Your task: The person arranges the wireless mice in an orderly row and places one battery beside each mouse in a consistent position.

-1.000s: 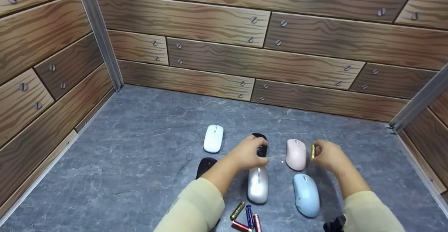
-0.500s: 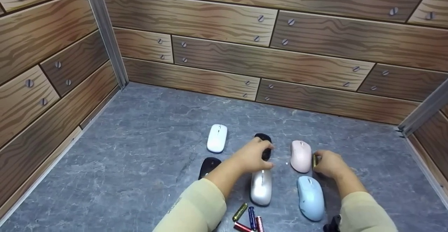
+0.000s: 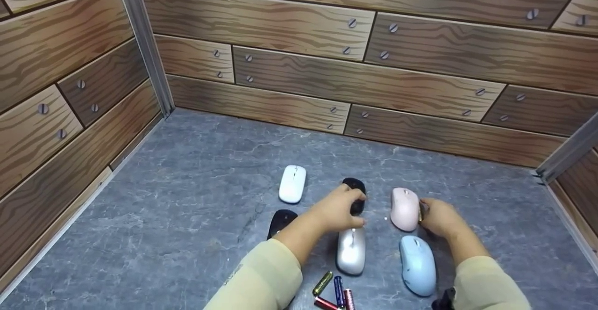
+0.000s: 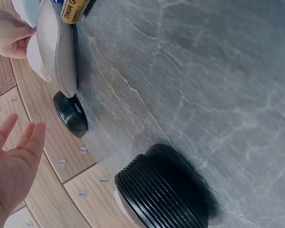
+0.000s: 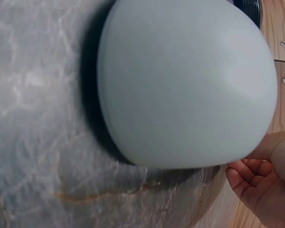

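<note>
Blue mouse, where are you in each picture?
Head: the blue mouse is low, right of centre.
Left wrist: the blue mouse is at the top left, cut off by the edge.
Right wrist: the blue mouse, looking paler, fills the middle up to the top edge.
Shared landmark: the right hand.

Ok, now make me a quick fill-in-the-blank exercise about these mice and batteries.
Closest to the right hand is the ____ mouse.
In the head view, the ____ mouse shows just below the thumb of the left hand.
On the table, a blue battery lies near a gold battery and two ____ ones.

Missing words: pink; silver; red.
</note>
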Action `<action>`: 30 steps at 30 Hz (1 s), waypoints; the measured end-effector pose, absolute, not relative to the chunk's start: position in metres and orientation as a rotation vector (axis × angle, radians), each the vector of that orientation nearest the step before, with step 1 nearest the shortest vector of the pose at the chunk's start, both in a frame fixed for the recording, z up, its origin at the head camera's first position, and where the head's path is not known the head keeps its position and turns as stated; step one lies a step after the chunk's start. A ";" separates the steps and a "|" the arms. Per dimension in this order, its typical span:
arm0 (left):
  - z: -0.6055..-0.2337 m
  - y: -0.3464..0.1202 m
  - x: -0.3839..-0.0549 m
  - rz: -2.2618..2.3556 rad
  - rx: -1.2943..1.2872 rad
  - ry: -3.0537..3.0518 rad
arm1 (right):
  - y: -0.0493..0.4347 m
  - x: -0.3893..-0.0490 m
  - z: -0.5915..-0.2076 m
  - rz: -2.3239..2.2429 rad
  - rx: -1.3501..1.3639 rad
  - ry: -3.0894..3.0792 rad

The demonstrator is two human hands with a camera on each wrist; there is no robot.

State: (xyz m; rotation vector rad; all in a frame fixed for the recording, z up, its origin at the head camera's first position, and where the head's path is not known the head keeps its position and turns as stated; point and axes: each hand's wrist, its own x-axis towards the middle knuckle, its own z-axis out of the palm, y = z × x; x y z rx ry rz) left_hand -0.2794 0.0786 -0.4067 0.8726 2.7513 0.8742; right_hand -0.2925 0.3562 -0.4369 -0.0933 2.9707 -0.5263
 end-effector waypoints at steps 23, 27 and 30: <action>-0.397 0.056 -0.269 0.874 0.908 2.751 | 0.345 -0.269 -0.409 -0.687 -0.047 2.957; -0.394 0.047 -0.267 0.877 0.924 2.749 | 0.330 -0.262 -0.397 -0.745 -0.138 2.986; -0.393 0.040 -0.264 0.887 0.911 2.741 | 0.318 -0.254 -0.390 -0.769 -0.221 3.009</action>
